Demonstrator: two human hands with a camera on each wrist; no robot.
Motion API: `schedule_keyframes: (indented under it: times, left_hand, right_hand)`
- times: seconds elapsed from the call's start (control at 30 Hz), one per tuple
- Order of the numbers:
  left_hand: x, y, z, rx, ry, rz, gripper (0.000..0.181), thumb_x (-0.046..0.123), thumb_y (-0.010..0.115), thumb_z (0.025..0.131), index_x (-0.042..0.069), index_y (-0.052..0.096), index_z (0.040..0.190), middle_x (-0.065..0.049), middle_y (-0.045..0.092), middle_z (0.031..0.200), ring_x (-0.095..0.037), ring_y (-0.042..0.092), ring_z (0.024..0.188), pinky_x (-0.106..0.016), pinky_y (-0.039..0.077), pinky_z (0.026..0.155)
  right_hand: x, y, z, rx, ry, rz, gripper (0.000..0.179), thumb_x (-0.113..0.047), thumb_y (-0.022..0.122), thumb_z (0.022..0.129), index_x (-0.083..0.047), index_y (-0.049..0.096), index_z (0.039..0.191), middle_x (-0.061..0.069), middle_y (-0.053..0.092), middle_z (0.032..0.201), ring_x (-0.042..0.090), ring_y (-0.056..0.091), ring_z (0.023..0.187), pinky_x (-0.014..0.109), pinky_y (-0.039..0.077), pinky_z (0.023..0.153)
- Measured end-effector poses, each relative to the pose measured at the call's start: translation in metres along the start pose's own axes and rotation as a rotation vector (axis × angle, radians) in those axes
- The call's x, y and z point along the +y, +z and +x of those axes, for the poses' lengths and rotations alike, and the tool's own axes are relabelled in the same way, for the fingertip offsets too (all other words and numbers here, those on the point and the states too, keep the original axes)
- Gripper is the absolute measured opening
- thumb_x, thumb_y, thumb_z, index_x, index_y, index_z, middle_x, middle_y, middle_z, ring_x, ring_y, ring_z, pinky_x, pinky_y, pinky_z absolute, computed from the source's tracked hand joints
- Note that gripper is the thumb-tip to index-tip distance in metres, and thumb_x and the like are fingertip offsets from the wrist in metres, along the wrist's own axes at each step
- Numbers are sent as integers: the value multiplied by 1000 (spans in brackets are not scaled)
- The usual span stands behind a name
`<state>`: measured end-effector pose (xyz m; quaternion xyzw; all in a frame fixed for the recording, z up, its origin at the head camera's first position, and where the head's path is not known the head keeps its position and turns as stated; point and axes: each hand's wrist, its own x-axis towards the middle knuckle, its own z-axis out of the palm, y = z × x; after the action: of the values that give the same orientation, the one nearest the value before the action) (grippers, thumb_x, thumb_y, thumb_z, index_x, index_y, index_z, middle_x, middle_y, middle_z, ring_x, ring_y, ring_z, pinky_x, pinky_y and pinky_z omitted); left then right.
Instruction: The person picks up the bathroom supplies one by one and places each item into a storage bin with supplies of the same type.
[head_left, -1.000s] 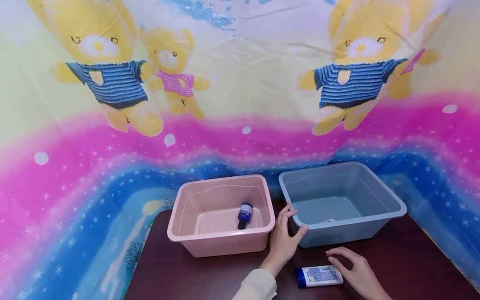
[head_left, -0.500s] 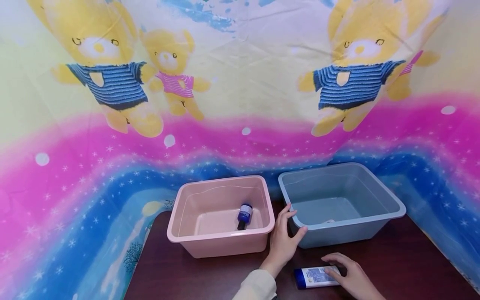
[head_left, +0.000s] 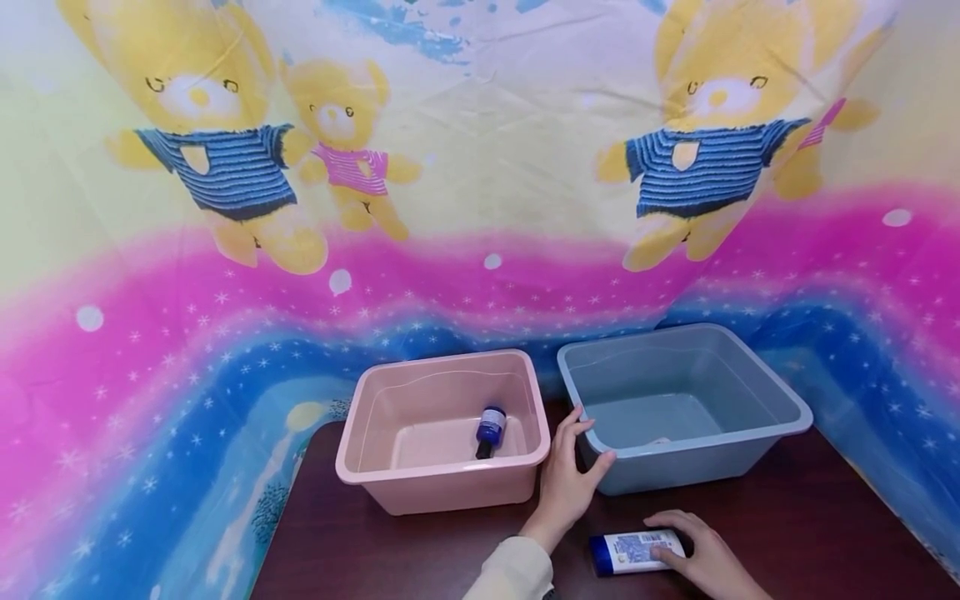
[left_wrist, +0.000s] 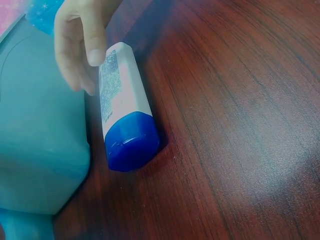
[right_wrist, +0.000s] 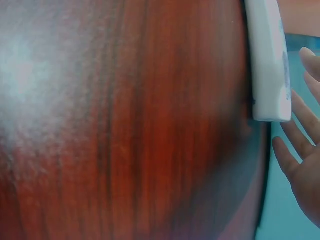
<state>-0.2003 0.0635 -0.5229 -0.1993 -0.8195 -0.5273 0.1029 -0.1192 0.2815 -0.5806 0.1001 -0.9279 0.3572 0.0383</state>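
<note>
A white flat bottle with a blue cap lies on its side on the dark table, its cap to the left. My right hand hovers around its plain end, thumb over the printed label and fingers beyond the far side. The left wrist view has this hand above the bottle; in the right wrist view the fingers look spread beside it, and firm contact cannot be made out. My left hand rests against the near left corner of the blue-grey basin, fingers and thumb spread along the rim.
Left of my left hand stands a pink basin holding a small blue bottle with a black cap. Something small and pale shows inside the blue-grey basin. A bear-printed cloth hangs behind the dark wooden table.
My right hand has moved left and slightly down, from beside the white bottle's end to over it, with the thumb now across the label. My left hand and both basins stay put.
</note>
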Motion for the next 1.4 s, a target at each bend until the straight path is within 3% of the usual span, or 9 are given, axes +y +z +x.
schedule_keyframes:
  times: [0.13, 0.37, 0.53, 0.73, 0.97, 1.2, 1.4]
  left_hand:
    - [0, 0, 0, -1, -3, -2, 50, 54, 53, 88, 39, 36, 133, 16, 23, 150, -8, 25, 136, -44, 29, 106]
    - [1, -1, 0, 2, -1, 3, 51, 54, 52, 88, 37, 38, 133, 16, 23, 150, -8, 26, 135, -44, 30, 106]
    - [2, -1, 0, 9, 5, 11, 50, 54, 53, 88, 38, 38, 133, 16, 24, 149, -8, 27, 135, -43, 30, 106]
    - [2, -1, -1, 3, -3, 5, 50, 53, 53, 88, 39, 37, 133, 16, 23, 150, -8, 28, 134, -43, 31, 105]
    - [1, 0, 0, -1, -6, 15, 50, 54, 52, 88, 40, 35, 133, 16, 22, 150, -8, 27, 134, -44, 31, 105]
    - [0, 1, -1, 10, 11, 27, 50, 55, 51, 88, 39, 36, 133, 15, 22, 150, -8, 29, 133, -42, 32, 104]
    - [0, 1, -1, 6, 4, 22, 51, 56, 50, 88, 40, 35, 134, 16, 21, 150, -8, 28, 134, -43, 32, 105]
  right_hand:
    - [7, 3, -1, -42, 10, 1, 38, -46, 71, 76, -26, 65, 108, -7, 60, 109, 9, 53, 100, 31, 46, 80]
    - [13, 8, -2, -17, -54, 3, 41, -44, 73, 73, -24, 66, 109, -5, 61, 107, 5, 52, 98, 26, 45, 79]
    - [15, 10, 0, -99, -37, 17, 47, -49, 71, 74, -25, 64, 113, -2, 59, 112, 8, 51, 101, 27, 45, 78]
    - [15, 14, 1, -139, -61, 18, 51, -51, 71, 72, -23, 64, 115, -1, 59, 111, 7, 50, 100, 26, 44, 77]
    - [17, 21, 2, -119, -128, -44, 56, -50, 75, 68, -25, 63, 116, -2, 59, 111, 11, 49, 102, 28, 45, 78]
    - [17, 21, 3, -160, -88, -65, 65, -52, 76, 65, -22, 61, 120, -1, 57, 113, 15, 48, 102, 31, 45, 79]
    - [17, 24, 2, -96, -159, -89, 62, -49, 79, 63, -20, 63, 116, -2, 58, 109, 11, 47, 97, 29, 44, 75]
